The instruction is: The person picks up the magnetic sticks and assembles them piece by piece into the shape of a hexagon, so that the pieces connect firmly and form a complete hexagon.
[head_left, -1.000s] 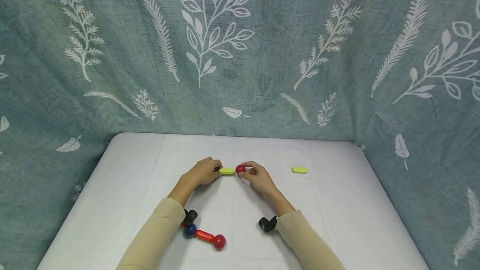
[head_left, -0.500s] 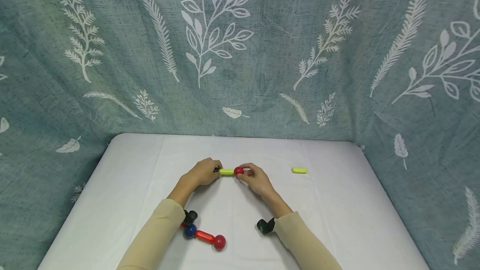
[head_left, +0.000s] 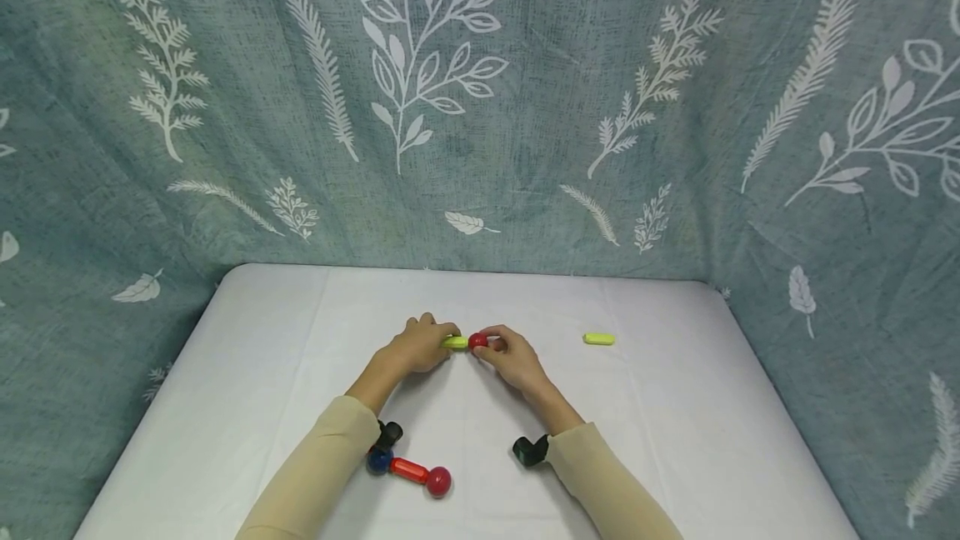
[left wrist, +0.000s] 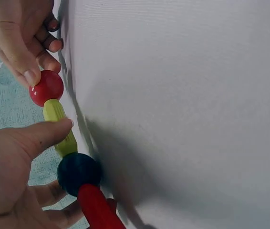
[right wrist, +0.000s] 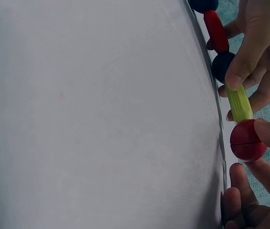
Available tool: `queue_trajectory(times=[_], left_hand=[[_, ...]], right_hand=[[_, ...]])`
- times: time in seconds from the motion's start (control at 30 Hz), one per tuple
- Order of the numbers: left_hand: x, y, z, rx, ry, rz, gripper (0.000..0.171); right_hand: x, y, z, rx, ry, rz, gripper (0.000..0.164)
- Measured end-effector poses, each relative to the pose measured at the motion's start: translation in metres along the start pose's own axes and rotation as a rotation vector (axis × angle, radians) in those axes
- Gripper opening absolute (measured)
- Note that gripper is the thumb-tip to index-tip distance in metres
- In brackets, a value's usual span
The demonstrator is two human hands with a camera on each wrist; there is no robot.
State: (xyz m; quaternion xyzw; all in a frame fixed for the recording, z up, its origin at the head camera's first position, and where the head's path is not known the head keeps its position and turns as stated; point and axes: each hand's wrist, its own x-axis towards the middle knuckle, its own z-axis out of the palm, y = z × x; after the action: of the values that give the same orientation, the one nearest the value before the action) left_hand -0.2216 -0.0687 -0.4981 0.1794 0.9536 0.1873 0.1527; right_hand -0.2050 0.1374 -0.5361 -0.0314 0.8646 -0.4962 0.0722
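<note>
Both hands work on a chain of toy balls and rods at the middle of the table. My right hand [head_left: 517,359] pinches the red ball [right wrist: 248,140] between thumb and fingers. The left hand [head_left: 420,347] pinches the yellow-green rod [left wrist: 55,112], its thumb along the rod. This rod's one end meets the red ball; a dark blue ball [left wrist: 79,174] sits at the other. Beyond that follow a red rod [right wrist: 216,31] and another blue ball [right wrist: 204,5]. The left hand hides the chain's blue and red parts in the head view.
A loose yellow-green rod [head_left: 599,339] lies to the right on the white table [head_left: 675,407]. Near the left forearm lies a second chain, with a blue ball [head_left: 379,461], red rod [head_left: 409,470] and red ball [head_left: 438,482]. A patterned green cloth [head_left: 525,107] hangs behind the table.
My right hand has brought the red ball leftward against the rod's end. The left hand has slid right from the blue ball onto the yellow-green rod.
</note>
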Motion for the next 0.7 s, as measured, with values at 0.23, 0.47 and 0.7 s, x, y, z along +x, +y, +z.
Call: queue_trajectory(times=[0.23, 0.47, 0.7], left_hand=[[-0.001, 0.004, -0.001, 0.024, -0.002, -0.022, 0.028], [-0.001, 0.003, 0.001, 0.035, 0.005, -0.018, 0.028], [-0.001, 0.003, 0.000, 0.032, 0.000, -0.016, 0.029]], right_hand=[[-0.004, -0.002, -0.007, 0.032, -0.024, 0.002, 0.035], [-0.013, 0.000, -0.032, -0.059, 0.017, -0.045, 0.031], [-0.017, 0.010, -0.077, -0.212, 0.064, -0.083, 0.028]])
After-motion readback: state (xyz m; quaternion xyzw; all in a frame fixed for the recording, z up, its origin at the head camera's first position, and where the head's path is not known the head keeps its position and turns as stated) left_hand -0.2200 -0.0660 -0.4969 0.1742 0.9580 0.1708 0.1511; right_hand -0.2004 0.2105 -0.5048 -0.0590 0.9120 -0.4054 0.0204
